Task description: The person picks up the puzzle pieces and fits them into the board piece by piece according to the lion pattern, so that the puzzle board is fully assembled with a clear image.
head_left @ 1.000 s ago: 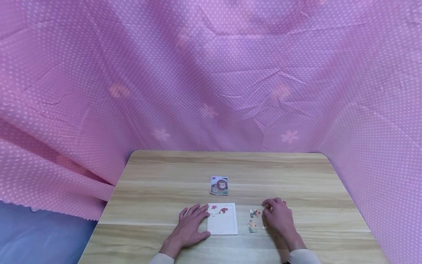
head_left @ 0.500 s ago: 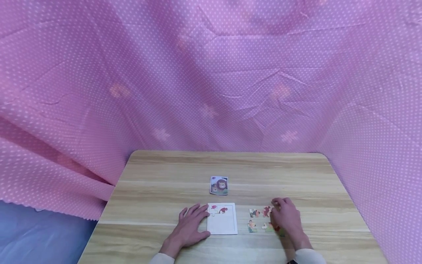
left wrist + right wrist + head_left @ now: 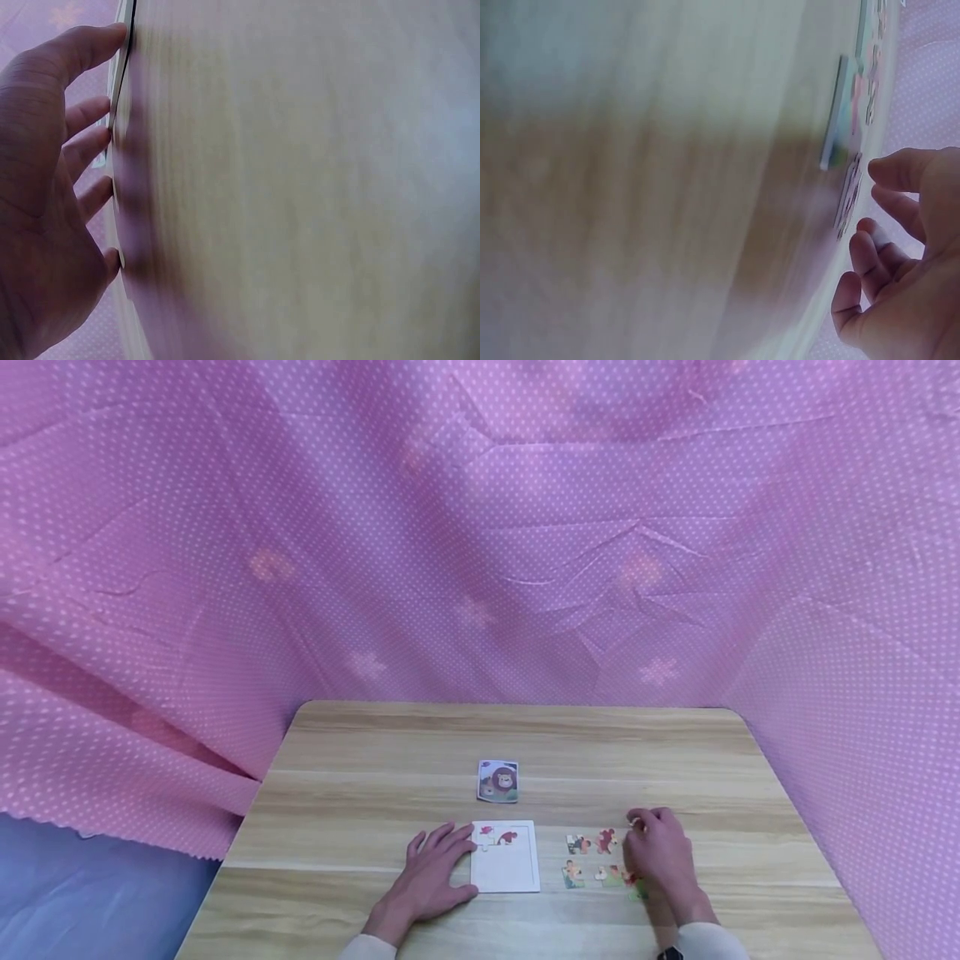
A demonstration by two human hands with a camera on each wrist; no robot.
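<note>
White board (image 3: pixel 506 870), your spread left hand (image 3: pixel 429 878) at nine o'clock; your loose, empty right hand (image 3: pixel 662 853), if dragged, could scatter pieces (image 3: pixel 607 841).

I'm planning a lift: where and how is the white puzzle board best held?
Probably pinch the white puzzle board by the middle of its right edge, coming from the right: it lies flat, that edge is straight, bare table separates it from the loose puzzle pieces, and the left hand is at the opposite edge.
</note>
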